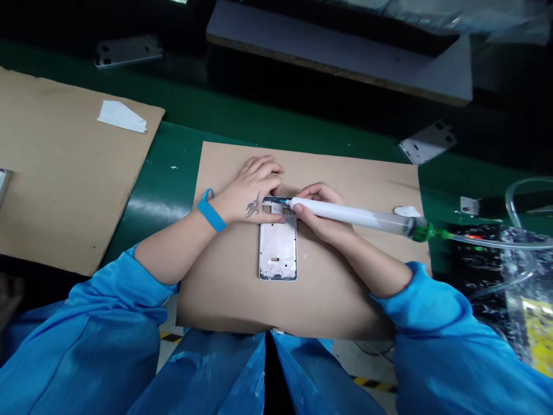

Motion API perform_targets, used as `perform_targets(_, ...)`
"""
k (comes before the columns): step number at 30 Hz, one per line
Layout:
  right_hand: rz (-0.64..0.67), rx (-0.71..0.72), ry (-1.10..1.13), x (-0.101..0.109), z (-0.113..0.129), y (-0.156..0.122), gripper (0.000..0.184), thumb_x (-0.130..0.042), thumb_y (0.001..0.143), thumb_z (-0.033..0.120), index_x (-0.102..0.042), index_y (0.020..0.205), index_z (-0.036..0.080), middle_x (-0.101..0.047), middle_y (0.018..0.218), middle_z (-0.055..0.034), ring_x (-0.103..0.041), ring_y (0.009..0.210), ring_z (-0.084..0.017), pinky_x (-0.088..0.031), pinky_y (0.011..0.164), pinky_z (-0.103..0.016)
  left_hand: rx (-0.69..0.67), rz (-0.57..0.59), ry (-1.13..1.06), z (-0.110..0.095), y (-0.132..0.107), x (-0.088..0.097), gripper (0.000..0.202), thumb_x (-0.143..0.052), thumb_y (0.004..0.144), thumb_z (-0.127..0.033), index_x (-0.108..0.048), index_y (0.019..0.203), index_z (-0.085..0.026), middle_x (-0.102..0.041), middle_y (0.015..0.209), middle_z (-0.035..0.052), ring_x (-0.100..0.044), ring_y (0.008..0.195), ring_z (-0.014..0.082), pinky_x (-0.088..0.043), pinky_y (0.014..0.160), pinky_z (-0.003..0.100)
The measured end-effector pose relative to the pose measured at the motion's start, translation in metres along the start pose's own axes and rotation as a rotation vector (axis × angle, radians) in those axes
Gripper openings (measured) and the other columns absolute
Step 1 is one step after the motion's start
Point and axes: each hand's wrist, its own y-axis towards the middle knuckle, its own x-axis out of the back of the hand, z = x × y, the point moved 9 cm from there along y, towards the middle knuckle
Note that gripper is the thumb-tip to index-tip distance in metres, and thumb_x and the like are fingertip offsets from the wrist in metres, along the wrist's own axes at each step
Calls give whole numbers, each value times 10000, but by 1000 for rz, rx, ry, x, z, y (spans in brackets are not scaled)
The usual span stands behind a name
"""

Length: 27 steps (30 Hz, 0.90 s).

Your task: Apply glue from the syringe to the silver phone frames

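A phone frame [279,248] with a silvery inner plate lies on a sheet of brown cardboard [224,288]. My left hand [254,196] grips its upper left side, the thumb across the plate and the other fingers curled by the top edge. In my right hand [324,213] is a dispensing syringe [358,216] filled with white material, closed round it near the nozzle. The blue tip touches or hovers just over the frame's top end; I cannot tell which. A clear hose runs from the syringe's green cap to the right.
Other phone frames lie at the back left [129,52] and back right [427,142]. A white-smeared dispenser box [488,259] with lit digits stands at right. Another cardboard sheet [56,167] bears a white scrap [122,116]. A grey shelf board [337,52] crosses the back.
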Motion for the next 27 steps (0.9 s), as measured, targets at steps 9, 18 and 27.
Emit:
perform_targets(9, -8, -3, -71, -1, 3, 1, 344, -932, 817, 512, -740, 943, 256, -769, 790, -24, -658, 649, -181, -521, 565, -303, -4, -17, 3, -1, -1, -1, 542, -979, 784, -606, -638, 991, -240, -648, 1523, 174, -435, 1668, 502, -293, 1418, 731)
perform_targets(18, -10, -2, -74, -2, 4, 1, 297, -916, 812, 454, -744, 951, 255, -776, 810, -27, -676, 672, -183, -531, 581, -303, -8, -20, 13, -2, 0, -1, 545, -966, 794, -622, -626, 982, -240, -651, 1523, 180, -445, 1663, 507, -305, 1415, 718)
perform_targets(27, 6, -14, -69, -2, 2, 1, 300, -923, 810, 450, -740, 950, 258, -766, 803, -25, -674, 671, -185, -528, 583, -310, -16, -33, 16, -2, 0, -1, 524, -967, 801, -613, -647, 985, -241, -660, 1510, 172, -455, 1657, 497, -323, 1408, 735)
